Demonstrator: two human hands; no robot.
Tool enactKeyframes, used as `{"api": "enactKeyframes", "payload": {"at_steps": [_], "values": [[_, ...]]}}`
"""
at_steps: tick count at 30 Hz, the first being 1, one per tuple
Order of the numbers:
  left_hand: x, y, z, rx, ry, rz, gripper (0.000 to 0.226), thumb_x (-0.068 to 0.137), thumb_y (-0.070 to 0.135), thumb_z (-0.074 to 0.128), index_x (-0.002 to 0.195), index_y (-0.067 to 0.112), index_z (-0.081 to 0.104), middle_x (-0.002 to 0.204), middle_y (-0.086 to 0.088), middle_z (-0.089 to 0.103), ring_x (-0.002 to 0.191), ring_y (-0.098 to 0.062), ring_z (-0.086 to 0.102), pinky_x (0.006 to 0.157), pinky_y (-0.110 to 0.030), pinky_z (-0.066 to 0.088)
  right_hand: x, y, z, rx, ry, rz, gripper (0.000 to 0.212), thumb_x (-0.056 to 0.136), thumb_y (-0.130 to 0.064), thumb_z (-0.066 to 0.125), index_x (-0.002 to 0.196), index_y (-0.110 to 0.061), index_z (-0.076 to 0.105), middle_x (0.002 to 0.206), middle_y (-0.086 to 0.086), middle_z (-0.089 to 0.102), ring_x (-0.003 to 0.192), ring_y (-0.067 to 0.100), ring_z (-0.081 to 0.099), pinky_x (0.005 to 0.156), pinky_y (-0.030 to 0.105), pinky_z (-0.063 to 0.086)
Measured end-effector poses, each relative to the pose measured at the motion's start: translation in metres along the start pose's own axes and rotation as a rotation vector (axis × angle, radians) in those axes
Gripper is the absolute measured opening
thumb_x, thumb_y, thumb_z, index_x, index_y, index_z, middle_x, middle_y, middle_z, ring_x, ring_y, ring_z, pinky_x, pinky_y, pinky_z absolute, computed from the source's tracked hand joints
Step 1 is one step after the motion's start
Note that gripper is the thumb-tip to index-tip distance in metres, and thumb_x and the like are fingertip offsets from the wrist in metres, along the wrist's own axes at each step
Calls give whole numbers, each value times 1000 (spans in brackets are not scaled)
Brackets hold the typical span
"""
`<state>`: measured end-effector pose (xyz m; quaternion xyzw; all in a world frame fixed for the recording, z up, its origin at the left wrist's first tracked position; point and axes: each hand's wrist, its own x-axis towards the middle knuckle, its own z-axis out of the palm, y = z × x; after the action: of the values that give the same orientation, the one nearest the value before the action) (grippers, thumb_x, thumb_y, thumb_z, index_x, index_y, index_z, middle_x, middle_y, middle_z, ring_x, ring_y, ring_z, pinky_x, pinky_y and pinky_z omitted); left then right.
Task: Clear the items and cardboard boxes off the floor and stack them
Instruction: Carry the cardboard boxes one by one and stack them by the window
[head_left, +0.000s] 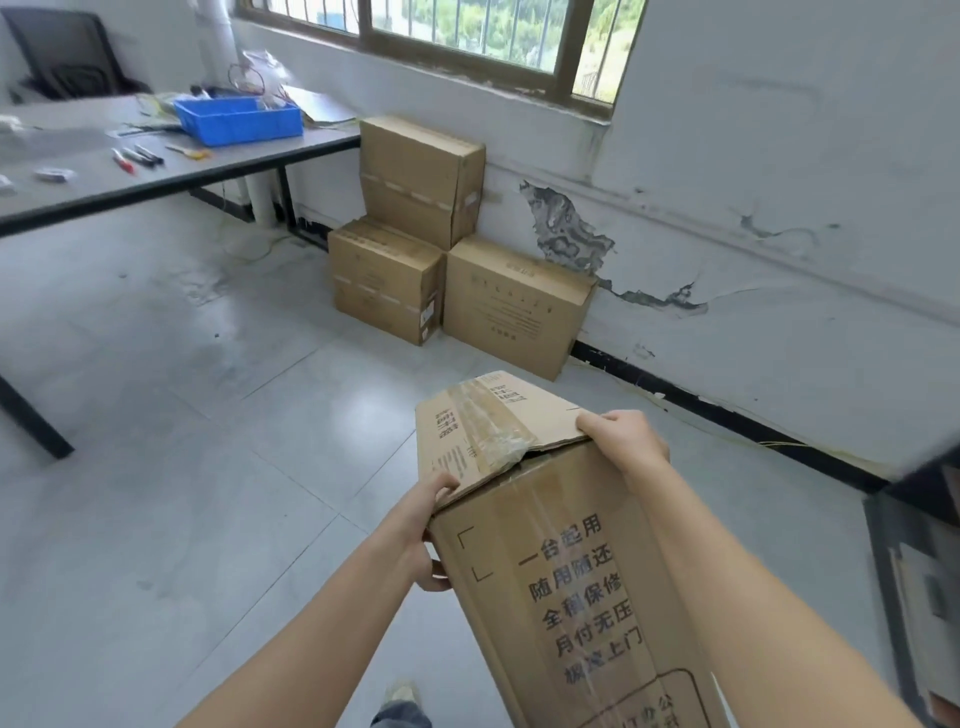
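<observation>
I carry a long cardboard box with printed black characters, held above the floor in front of me. Its far end flap, with torn clear tape, stands partly open. My left hand grips the box's left edge near the flap. My right hand grips the far right corner at the flap. Ahead against the wall stand three stacked cardboard boxes: one on top, one lower left, one lower right.
A grey table at the left holds a blue bin, pens and small items. A black chair is behind it. A dark shelf is at the right edge. Thin wires run along the wall base. My foot is below.
</observation>
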<state>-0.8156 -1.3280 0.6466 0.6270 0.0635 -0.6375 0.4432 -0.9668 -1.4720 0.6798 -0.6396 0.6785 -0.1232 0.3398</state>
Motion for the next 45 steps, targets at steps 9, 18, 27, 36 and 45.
{"api": "enactKeyframes", "payload": {"at_steps": [9,18,27,36,45], "values": [[73,135,14,-124,-100,-106,61,78,46,64,122,7,46,98,-13,47,92,-41,51,78,-54,43,97,-90,-11,29,82,-50,31,82,-31,53,103,-12,67,97,7,66,84,21,52,81,33,42],[144,259,55,-106,27,-157,38,82,31,68,84,2,44,85,-16,47,76,-37,50,89,-62,37,250,-153,5,85,13,-51,35,80,-32,58,103,-8,68,110,9,66,84,19,49,82,31,43],[260,371,121,-133,66,-155,50,80,40,67,112,8,47,90,-15,55,79,-36,55,67,-52,45,436,-214,20,113,-112,-70,29,75,-36,56,80,-9,66,74,0,56,80,19,55,61,27,34],[353,445,164,-232,99,-170,36,81,36,68,89,6,49,84,-15,55,75,-34,53,60,-48,43,579,-254,46,84,-250,-61,44,65,-34,57,96,-4,65,74,-1,52,70,16,48,65,29,34],[475,518,197,-348,86,-172,27,85,39,63,101,18,54,83,-11,64,72,-28,60,53,-39,48,721,-280,80,16,-377,-68,32,71,-29,59,95,-10,66,100,14,67,98,31,62,88,44,49]]}}
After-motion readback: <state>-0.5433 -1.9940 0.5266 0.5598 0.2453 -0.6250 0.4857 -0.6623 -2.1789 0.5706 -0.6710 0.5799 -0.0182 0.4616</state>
